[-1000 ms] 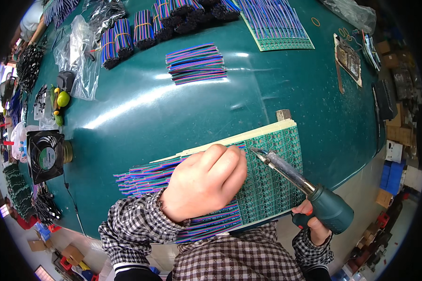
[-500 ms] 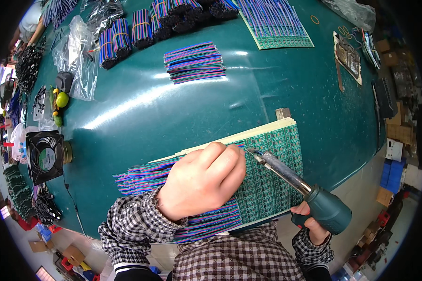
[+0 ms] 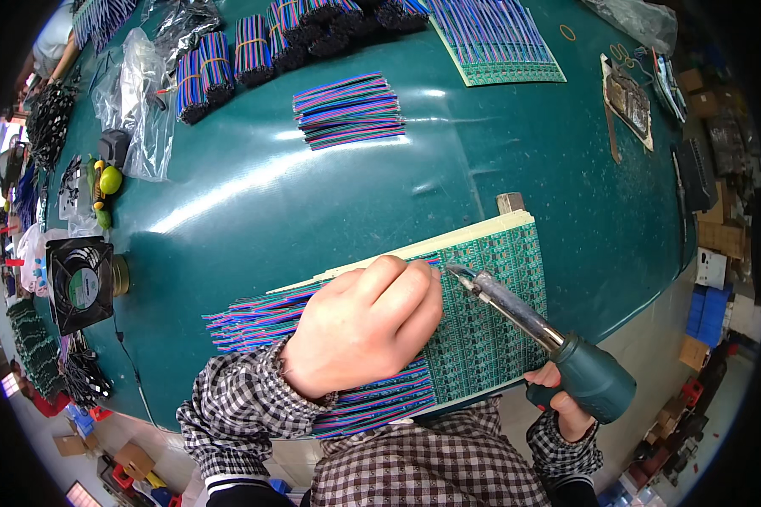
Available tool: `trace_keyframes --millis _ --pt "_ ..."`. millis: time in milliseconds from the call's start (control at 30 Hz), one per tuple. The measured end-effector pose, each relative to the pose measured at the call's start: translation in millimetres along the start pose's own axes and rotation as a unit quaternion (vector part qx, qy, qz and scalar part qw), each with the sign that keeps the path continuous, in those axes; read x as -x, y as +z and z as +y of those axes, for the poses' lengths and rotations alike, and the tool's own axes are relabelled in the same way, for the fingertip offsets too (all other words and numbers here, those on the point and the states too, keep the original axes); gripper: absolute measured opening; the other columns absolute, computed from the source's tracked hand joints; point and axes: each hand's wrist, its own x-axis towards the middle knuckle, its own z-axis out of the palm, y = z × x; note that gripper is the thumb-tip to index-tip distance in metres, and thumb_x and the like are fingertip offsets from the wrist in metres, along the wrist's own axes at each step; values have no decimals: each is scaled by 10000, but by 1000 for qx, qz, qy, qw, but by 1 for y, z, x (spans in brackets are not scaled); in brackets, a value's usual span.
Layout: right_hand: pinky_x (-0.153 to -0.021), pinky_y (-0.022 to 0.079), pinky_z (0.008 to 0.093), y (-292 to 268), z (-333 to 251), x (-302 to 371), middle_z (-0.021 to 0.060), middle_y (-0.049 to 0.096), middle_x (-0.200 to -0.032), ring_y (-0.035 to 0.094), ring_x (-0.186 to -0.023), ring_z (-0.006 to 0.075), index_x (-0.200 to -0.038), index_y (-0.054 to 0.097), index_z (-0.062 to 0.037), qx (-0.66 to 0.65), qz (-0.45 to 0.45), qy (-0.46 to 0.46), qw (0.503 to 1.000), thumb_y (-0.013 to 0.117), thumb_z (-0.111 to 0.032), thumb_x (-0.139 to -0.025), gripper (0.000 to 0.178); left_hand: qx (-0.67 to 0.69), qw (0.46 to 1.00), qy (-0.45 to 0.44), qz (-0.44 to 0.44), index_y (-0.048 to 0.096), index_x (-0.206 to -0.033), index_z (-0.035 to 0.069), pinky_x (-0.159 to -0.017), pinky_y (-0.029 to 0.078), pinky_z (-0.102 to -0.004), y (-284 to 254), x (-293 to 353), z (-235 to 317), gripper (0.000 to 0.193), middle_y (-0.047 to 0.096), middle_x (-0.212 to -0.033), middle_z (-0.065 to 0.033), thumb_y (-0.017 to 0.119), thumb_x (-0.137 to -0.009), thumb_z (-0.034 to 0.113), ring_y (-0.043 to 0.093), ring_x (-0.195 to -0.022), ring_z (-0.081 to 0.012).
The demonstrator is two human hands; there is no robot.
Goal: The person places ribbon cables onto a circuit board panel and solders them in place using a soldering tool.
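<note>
My right hand (image 3: 560, 399) is wrapped round the grip of a soldering gun (image 3: 596, 378) with a green body and a long metal barrel. Its tip points up and left at the upper part of a green circuit board panel (image 3: 490, 313), close to my left fingertips. My left hand (image 3: 370, 325) is closed in a pinch above the panel, with the ends of coloured wires (image 3: 433, 261) showing at its fingertips. Rows of blue, pink and black wires (image 3: 258, 321) spread left from the panel, partly under my hand and sleeve.
A loose wire pile (image 3: 351, 111) lies beyond the panel, with banded wire bundles (image 3: 252, 51) behind it. A wired panel (image 3: 516, 76) is at the far right. At the left stand a black fan (image 3: 80, 286) and a plastic bag (image 3: 135, 106). A small block (image 3: 510, 203) touches the panel's far edge.
Almost nothing differs. The soldering gun's tip stays beside my left fingertips, and the whole view has shifted very slightly.
</note>
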Motion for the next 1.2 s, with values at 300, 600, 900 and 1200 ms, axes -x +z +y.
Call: trace_keyframes --millis 300,600,900,1200 --pt "-821 626 363 -3 -3 1 168 708 -990 743 -906 247 -1154 546 105 22 -12 -20 999 974 -274 -666 752 -10 1000 4 0 718 -1026 -11 -645 550 -306 0 0 1 319 629 -980 -76 713 -719 78 645 -833 -201" --pt "-811 625 358 -5 1 3 154 700 -998 737 -882 229 -1140 541 111 -1 -10 -13 1000 983 -286 -651 770 -22 1000 0 8 717 -1027 -18 -691 559 -322 3 4 4 329 633 -982 -83 721 -709 64 653 -837 -214" --pt "-809 627 348 -11 8 4 157 701 -993 732 -872 214 -1151 536 119 39 -21 -17 999 979 -287 -657 778 -37 999 2 27 717 -1029 -36 -708 562 -328 6 6 7 338 642 -1004 -103 711 -705 62 652 -845 -222" --pt "-800 631 343 -5 4 2 164 702 -985 737 -874 223 -1151 545 114 25 -18 -24 999 979 -277 -658 765 -59 998 19 16 722 -1019 -34 -715 559 -320 6 7 7 341 641 -1014 -106 713 -692 65 648 -861 -222"
